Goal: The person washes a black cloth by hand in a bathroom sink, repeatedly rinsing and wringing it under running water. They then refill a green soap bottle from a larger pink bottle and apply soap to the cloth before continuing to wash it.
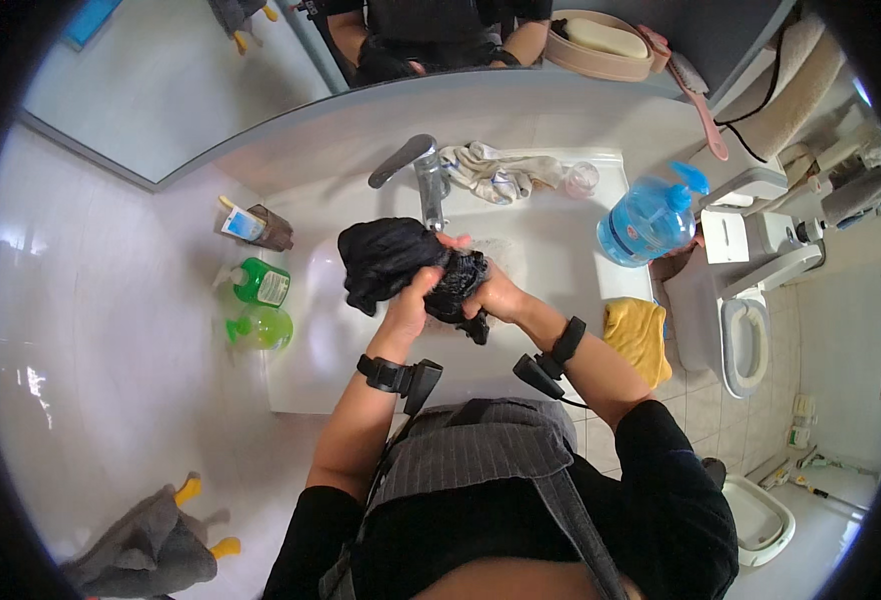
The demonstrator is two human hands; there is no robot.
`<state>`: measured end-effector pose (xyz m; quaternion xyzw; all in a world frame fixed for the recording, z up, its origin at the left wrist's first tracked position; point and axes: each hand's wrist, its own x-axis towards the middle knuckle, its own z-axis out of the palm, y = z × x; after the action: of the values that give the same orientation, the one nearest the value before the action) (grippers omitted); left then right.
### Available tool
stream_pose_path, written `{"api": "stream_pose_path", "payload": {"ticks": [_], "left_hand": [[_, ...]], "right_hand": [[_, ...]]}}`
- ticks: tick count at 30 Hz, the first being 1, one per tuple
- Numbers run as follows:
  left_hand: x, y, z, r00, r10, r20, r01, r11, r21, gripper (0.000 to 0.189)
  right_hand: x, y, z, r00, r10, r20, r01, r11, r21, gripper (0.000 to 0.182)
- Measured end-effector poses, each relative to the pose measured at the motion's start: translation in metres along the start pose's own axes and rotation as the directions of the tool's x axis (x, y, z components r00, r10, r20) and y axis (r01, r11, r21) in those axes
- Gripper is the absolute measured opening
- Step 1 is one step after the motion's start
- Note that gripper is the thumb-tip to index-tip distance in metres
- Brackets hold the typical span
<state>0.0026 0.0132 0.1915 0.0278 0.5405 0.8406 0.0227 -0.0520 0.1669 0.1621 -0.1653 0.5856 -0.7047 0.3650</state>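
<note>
A black wet cloth (388, 255), bunched up, is held between both my hands above the white washbasin (320, 375). My left hand (410, 300) grips it from the near side, and most of the cloth bulges out to the left. On the right, my right hand (497, 292) clasps the twisted end, where some whitish foam shows on the fabric. The chrome faucet (431, 187) stands just beyond the cloth, its spout tip close to it. Whether water runs is hidden. Suds lie on the basin floor behind my hands.
Left of the basin are a tumbler (274, 229) with toothpaste (243, 223) and two green pump bottles (262, 283). A pale rag (500, 172) lies behind the faucet. On the right stand a large blue pump bottle (639, 225), a yellow cloth (635, 337) and a toilet (744, 349).
</note>
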Motion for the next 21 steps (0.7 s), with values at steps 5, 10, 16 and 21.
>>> {"api": "stream_pose_path", "payload": {"ticks": [5,10,16,21], "left_hand": [[-0.005,-0.022,-0.011,0.996,0.05,-0.079,-0.056,0.996,-0.075,0.039],[0.005,-0.006,-0.003,0.961,0.041,-0.275,-0.114,0.959,-0.258,0.028],[0.005,0.014,-0.002,0.915,0.104,-0.389,-0.219,0.94,-0.263,0.025],[-0.004,0.008,-0.012,0.846,0.223,-0.485,-0.277,0.96,-0.041,0.023]], "right_hand": [[-0.005,-0.013,0.006,0.987,0.044,0.156,-0.063,0.991,0.118,0.074],[-0.007,0.015,0.003,0.99,-0.029,0.139,0.051,0.986,-0.16,0.076],[-0.006,0.135,-0.035,0.975,-0.121,-0.184,0.003,0.842,-0.54,0.059],[-0.013,0.099,-0.035,0.949,0.142,-0.282,-0.137,0.99,0.038,0.022]]}}
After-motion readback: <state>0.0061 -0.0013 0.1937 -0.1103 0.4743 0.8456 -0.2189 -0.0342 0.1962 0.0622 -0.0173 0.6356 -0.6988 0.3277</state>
